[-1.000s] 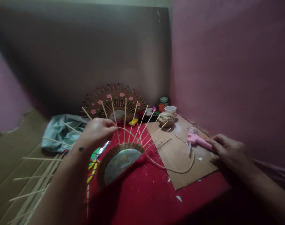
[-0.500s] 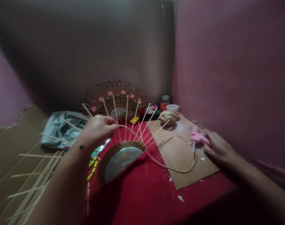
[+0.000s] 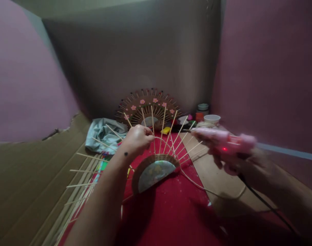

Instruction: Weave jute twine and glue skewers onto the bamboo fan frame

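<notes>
A half-round woven piece point(image 3: 138, 172) with a pale flowered centre lies on the red surface, thin wooden sticks point(image 3: 163, 124) fanning out from its curved edge. Over the sticks at its far side, my left hand point(image 3: 139, 138) pinches a strand of twine point(image 3: 204, 189). The twine loops down past the woven piece's right end and across the board. My right hand point(image 3: 257, 167) is wrapped round a pink hot glue gun point(image 3: 222, 136), raised with its nozzle pointing left toward the sticks. A red light glows on the gun, and its black cord trails to the lower right.
Against the back wall stands a larger flowered fan point(image 3: 155, 100). A white cup point(image 3: 211, 118) and a lidded jar point(image 3: 203, 108) are at the back right. The brown board point(image 3: 212, 174) lies on the red surface point(image 3: 176, 208). Pale cloth point(image 3: 102, 131) sits left, above corrugated cardboard point(image 3: 35, 184).
My right hand has lifted the glue gun off the board and brought it left, toward the sticks. My left hand keeps its pinch on the twine. The whole view has shifted.
</notes>
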### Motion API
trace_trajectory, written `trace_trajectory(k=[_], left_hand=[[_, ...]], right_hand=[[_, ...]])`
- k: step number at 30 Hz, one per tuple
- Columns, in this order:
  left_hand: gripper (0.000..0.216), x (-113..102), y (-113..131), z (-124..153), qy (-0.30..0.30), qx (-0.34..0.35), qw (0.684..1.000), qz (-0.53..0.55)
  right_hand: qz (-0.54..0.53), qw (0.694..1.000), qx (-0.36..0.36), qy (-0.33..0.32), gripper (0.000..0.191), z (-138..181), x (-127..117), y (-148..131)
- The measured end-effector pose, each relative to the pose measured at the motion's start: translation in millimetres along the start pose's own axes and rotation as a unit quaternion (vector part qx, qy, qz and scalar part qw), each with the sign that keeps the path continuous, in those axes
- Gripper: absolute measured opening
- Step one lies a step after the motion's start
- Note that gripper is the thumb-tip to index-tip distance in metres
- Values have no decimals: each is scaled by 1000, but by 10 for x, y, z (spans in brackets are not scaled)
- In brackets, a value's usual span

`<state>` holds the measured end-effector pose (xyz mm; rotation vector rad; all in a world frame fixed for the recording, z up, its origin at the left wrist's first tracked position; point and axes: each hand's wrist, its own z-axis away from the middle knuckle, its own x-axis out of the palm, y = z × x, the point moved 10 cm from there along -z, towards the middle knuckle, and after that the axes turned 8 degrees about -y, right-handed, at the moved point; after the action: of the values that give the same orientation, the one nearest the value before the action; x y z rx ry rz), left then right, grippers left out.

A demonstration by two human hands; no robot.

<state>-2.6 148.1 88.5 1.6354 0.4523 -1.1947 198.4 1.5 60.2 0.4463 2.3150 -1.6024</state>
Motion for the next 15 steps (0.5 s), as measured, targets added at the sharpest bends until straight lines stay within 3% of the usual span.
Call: trace_trajectory(k=[2, 4, 15], left_hand=[[18, 19, 12, -3, -3, 7, 1000, -3], [18, 37, 22, -6, -7, 12, 1000, -6], [17, 75, -19, -43, -18, 3, 1000, 1]], right_hand=[[7, 998, -35, -49, 46, -177, 216, -194], [9, 997, -57, -53, 43, -303, 304, -288], [-58, 992, -63, -96, 42, -394, 597, -77]])
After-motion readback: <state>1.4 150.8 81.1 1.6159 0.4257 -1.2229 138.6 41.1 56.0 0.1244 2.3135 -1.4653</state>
